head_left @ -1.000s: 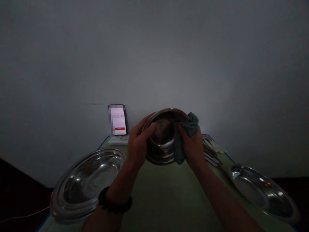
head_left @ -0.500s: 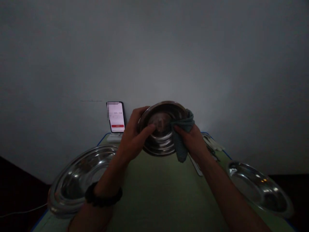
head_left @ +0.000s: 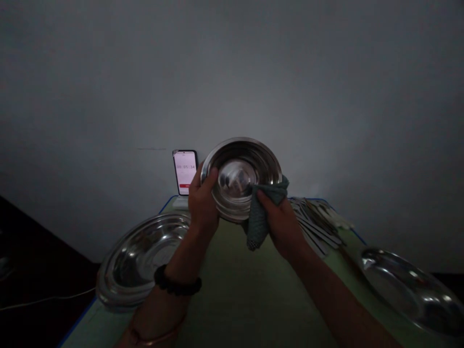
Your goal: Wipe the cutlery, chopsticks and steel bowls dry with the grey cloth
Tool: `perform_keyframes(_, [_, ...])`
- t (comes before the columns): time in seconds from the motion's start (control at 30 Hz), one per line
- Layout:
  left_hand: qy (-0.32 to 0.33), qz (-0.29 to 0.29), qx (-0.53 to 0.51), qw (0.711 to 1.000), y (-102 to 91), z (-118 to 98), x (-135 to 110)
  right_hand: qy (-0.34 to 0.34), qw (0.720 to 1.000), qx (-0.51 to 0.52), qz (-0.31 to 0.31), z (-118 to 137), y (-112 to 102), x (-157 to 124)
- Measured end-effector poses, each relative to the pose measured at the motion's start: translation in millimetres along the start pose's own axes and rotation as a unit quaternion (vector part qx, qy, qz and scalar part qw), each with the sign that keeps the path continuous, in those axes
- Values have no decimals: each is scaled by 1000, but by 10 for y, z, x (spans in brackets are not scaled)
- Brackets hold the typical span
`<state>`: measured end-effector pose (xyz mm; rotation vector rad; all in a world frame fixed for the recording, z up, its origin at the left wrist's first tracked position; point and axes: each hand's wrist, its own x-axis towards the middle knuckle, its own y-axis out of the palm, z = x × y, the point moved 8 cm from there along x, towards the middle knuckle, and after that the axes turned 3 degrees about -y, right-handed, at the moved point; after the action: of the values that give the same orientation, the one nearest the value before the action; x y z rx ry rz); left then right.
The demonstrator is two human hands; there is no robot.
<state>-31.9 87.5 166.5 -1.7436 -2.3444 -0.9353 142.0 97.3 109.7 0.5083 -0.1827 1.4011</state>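
Observation:
A steel bowl (head_left: 241,166) is held up above the table, its open side facing me. My left hand (head_left: 201,203) grips its left rim, thumb inside the bowl. My right hand (head_left: 281,222) is closed on a grey-green cloth (head_left: 260,212) and presses it against the bowl's lower right rim; part of the cloth hangs down below the bowl. A dark bead bracelet sits on my left wrist.
A green table (head_left: 232,295) with a blue edge runs to the wall. A large steel plate (head_left: 143,256) lies at its left, another steel plate (head_left: 413,292) at its right. Several spoons (head_left: 319,222) lie behind my right hand. A lit phone (head_left: 185,170) leans against the wall.
The bowl has risen and tilted so its inside faces me more. The cloth moved from the right rim down to the lower right edge. The view shifted slightly.

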Motion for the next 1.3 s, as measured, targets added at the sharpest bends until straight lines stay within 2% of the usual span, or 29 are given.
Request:
perform_keyframes(0.07, [-4, 37, 28, 999, 41, 14, 17, 46, 999, 12, 5, -85, -43, 46])
perform_keyframes(0.1, [-12, 71, 44, 996, 71, 21, 26, 44, 999, 4, 4, -71, -92, 85])
perform_keyframes(0.2, [-61, 176, 85, 979, 137, 56, 31, -45, 995, -85, -5, 170, -267, 202])
perform_keyframes(0.3, [-80, 227, 113, 964, 156, 46, 19, -119, 976, -179, 36, 416, -270, 214])
perform_keyframes(0.37, [-51, 216, 121, 967, 155, 1, 26, -136, 968, -205, 42, 496, -231, 165])
perform_keyframes(0.43, [-19, 179, 116, 977, 140, -29, 36, -144, 968, -207, -4, 517, -221, 90])
perform_keyframes(0.53, [12, 86, 71, 994, 68, -34, 43, -130, 973, -169, -83, 421, -196, -29])
perform_keyframes(0.6, [28, 33, 36, 998, 14, -29, 40, -109, 980, -143, -88, 319, -145, -60])
perform_keyframes(0.7, [12, 34, 73, 997, -2, 16, 69, -134, 976, -147, -86, 326, -176, -35])
perform_keyframes(0.8, [-49, 37, 139, 988, -88, 89, 134, -238, 935, -215, -149, 538, -390, -30])
perform_keyframes(0.87, [-109, 49, 110, 987, -116, 143, 150, -315, 892, -271, -178, 677, -476, -69])
perform_keyframes(0.93, [-183, 95, 46, 978, -31, 207, 109, -391, 851, -313, -156, 758, -429, -125])
perform_keyframes(1.0, [-250, 124, -27, 960, 85, 253, 31, -450, 819, -345, -90, 762, -280, -183])
perform_keyframes(1.1, [-289, 78, -120, 946, 146, 261, -24, -483, 794, -368, 16, 679, -41, -251])
perform_keyframes(1.2, [-279, 46, -131, 950, 149, 234, -16, -475, 804, -348, 85, 618, 100, -291])
perform_keyframes(1.27, [-263, 37, -133, 955, 138, 211, -2, -450, 828, -317, 102, 614, 128, -282])
perform_keyframes(1.3, [-253, 31, -133, 958, 124, 204, 4, -424, 850, -299, 91, 618, 106, -248])
